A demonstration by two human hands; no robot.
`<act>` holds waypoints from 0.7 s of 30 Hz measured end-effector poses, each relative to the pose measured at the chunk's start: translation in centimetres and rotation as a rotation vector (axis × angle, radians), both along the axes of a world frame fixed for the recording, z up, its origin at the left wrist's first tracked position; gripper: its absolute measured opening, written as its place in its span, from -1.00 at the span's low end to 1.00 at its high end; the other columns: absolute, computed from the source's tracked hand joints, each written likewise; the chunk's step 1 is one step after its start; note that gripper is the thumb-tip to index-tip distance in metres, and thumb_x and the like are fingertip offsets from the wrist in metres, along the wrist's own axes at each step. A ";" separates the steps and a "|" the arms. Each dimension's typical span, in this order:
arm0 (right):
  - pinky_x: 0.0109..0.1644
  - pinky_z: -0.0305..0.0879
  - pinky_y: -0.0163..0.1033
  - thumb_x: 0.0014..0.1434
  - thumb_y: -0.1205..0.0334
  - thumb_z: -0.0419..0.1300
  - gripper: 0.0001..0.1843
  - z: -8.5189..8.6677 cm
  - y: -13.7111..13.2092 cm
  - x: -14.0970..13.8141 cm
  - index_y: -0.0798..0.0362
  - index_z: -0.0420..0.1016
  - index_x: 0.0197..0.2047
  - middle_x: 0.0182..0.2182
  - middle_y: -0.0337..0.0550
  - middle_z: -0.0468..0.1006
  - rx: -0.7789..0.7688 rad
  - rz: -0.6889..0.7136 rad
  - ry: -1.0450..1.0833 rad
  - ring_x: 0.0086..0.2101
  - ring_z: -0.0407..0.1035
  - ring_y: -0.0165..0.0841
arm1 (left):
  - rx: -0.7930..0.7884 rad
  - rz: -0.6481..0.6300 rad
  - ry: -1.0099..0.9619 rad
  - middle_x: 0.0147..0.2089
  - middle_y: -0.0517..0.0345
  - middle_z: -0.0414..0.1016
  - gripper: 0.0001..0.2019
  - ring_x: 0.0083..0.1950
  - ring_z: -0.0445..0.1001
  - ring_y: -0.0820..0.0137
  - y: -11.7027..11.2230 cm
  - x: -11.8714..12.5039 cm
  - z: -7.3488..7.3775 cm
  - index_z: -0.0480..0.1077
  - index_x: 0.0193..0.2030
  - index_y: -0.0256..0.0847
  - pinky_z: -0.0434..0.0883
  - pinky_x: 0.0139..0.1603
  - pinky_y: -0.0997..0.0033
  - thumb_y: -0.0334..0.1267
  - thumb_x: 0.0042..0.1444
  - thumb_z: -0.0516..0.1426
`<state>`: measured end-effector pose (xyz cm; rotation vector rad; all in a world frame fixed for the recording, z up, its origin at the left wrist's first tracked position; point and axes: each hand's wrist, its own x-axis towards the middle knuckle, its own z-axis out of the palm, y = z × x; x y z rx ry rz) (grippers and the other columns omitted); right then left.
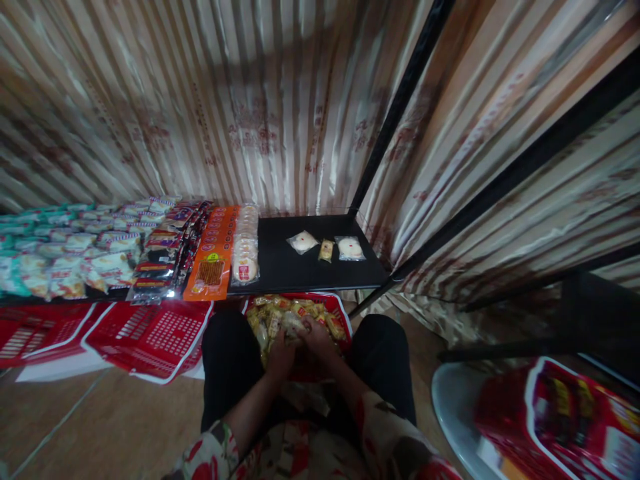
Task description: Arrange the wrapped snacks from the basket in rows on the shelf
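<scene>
A red basket (346,320) stands between my knees, filled with gold-wrapped snacks (275,323). Both my hands are down inside it. My right hand (320,339) has its fingers closed at a pale snack packet (294,321) in clear wrap. From the other side my left hand (281,353) closes on the same packet, though its fingers are dim and partly hidden. On the black shelf (285,272) just beyond lie two white round pastries (303,241) in clear wrap, with one small gold-wrapped snack (326,251) between them.
Left along the shelf are stacked white round cakes (245,250), orange snack packs (213,257), dark packets (163,260) and white bags (113,260). Red baskets (150,337) sit below. A black post (400,113) rises at right, near another loaded basket (530,407).
</scene>
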<state>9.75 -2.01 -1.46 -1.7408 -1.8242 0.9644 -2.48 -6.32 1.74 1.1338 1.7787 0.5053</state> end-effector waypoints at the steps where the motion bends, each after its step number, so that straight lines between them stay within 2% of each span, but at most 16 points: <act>1: -0.26 0.17 -0.30 -0.02 0.25 0.07 -0.84 0.1 0.0 0.2 0.03 0.38 -0.31 -0.38 -0.20 0.49 0.008 -0.021 0.045 -0.35 0.34 -0.36 | 0.014 0.006 -0.049 0.04 0.01 0.37 -0.65 0.11 0.29 0.36 0.2 0.0 0.2 0.23 0.02 -0.21 0.20 0.10 0.38 -0.30 0.07 -0.05; 5: -0.15 0.19 -0.26 -0.01 0.24 0.08 -0.83 0.8 -0.2 0.8 0.01 0.37 -0.29 -0.32 -0.21 0.48 0.111 -0.059 0.108 -0.26 0.33 -0.33 | 0.148 0.030 -0.241 0.00 0.04 0.38 -0.74 0.10 0.28 0.39 0.8 0.2 1.2 0.33 -0.12 -0.16 0.19 0.11 0.42 -0.25 0.11 -0.08; 8: -0.11 0.17 -0.24 0.00 0.25 0.07 -0.86 1.6 -0.5 0.8 0.01 0.37 -0.31 -0.32 -0.20 0.48 0.210 -0.033 0.078 -0.23 0.31 -0.32 | 0.198 0.212 -0.519 -0.01 0.00 0.37 -0.73 0.05 0.33 0.36 1.1 0.8 1.7 0.32 -0.16 -0.20 0.28 0.04 0.35 -0.17 0.12 -0.10; 11: -0.09 0.16 -0.21 0.01 0.26 0.07 -0.86 2.3 -1.0 0.5 0.02 0.37 -0.31 -0.33 -0.18 0.48 0.302 0.004 0.044 -0.21 0.30 -0.30 | 0.191 0.375 -0.751 -0.09 0.01 0.39 -0.73 -0.04 0.39 0.34 1.3 1.5 2.0 0.32 -0.22 -0.23 0.36 -0.07 0.35 -0.10 0.04 0.00; 15: -0.01 0.13 -0.17 0.02 0.29 0.06 -0.83 2.6 -1.7 0.1 0.04 0.38 -0.27 -0.20 -0.10 0.45 0.408 0.042 0.006 -0.11 0.25 -0.26 | 0.158 0.523 -0.885 -0.27 0.09 0.42 -0.76 -0.19 0.43 0.39 1.4 1.5 2.2 0.31 -0.36 -0.25 0.39 -0.16 0.40 -0.12 -0.11 0.14; 18: 0.01 0.12 -0.14 0.01 0.32 0.05 -0.79 2.7 -2.1 0.1 0.04 0.38 -0.23 -0.09 -0.07 0.38 0.472 0.057 -0.042 -0.06 0.21 -0.24 | 0.137 0.534 -0.926 -0.35 0.12 0.43 -0.79 -0.27 0.44 0.42 1.3 1.1 2.6 0.31 -0.42 -0.25 0.39 -0.20 0.42 -0.16 -0.16 0.15; 21: 0.02 0.12 -0.12 0.00 0.35 0.05 -0.79 3.1 -2.3 0.0 0.02 0.38 -0.25 -0.05 -0.08 0.36 0.527 0.075 -0.068 -0.04 0.19 -0.23 | 0.117 0.526 -0.941 -0.38 0.12 0.45 -0.82 -0.32 0.45 0.44 1.3 0.7 3.0 0.30 -0.44 -0.25 0.39 -0.23 0.43 -0.20 -0.17 0.14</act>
